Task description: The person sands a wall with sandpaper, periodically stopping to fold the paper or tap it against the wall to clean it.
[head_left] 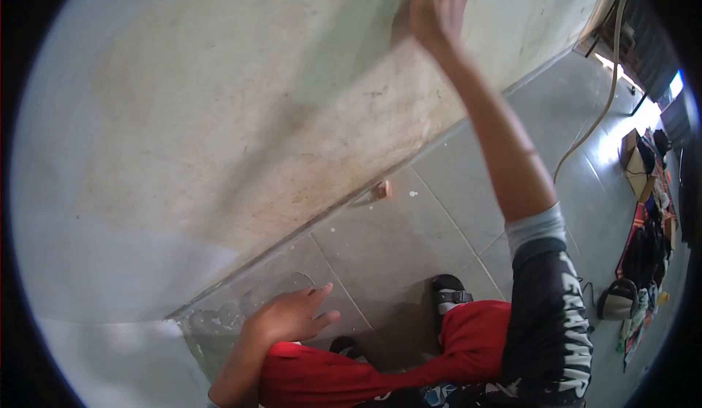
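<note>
At the top of the view my right hand (441, 6) lies against the stained, pale wall (219, 101), with its fingers stretched up and partly cut off by the frame edge. Nothing shows in it. My left hand (291, 316) hovers low over my red-clad knee, near the wall's foot, fingers apart and empty. Below the wall runs a grey tiled floor (395, 254). A small orange-brown object (385, 189) sits on the tiles close to the wall base.
A pale hose (613, 93) curves over the floor at the upper right. Clothes (643, 247), a box (638, 167) and a dark-rimmed item (618, 300) lie at the right. Wet-looking patches (219, 319) mark the floor corner at lower left. My sandal (450, 291) is beneath me.
</note>
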Demonstrator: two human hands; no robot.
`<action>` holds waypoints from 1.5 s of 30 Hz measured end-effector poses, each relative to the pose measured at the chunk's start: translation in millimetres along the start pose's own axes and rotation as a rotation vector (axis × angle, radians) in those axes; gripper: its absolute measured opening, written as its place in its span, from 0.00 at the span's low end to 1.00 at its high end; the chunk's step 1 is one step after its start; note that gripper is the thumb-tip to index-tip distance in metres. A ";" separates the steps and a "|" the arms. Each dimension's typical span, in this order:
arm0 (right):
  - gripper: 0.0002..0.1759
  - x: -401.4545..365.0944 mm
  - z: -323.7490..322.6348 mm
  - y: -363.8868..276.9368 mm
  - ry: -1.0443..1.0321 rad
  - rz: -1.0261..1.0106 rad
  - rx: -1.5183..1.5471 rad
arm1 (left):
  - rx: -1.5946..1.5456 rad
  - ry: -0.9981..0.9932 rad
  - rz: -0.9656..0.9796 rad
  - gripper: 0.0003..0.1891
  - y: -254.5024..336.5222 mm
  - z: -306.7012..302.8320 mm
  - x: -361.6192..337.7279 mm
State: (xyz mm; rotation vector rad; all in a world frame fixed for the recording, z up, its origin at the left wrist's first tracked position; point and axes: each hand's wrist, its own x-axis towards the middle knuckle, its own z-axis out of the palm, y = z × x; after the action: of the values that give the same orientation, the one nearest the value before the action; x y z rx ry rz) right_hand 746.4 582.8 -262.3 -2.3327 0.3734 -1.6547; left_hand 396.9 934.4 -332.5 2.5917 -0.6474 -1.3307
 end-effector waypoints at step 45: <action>0.57 -194.6 -19.5 97.9 -0.356 -0.378 0.443 | -0.226 0.090 -0.308 0.32 -6.5 40.2 -15.9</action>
State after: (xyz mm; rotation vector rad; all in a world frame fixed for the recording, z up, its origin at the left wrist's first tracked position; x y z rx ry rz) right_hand 659.9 558.8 -461.7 -2.3637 -0.4826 -1.2435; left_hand 358.5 949.5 -346.8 2.6165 -0.0772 -1.2693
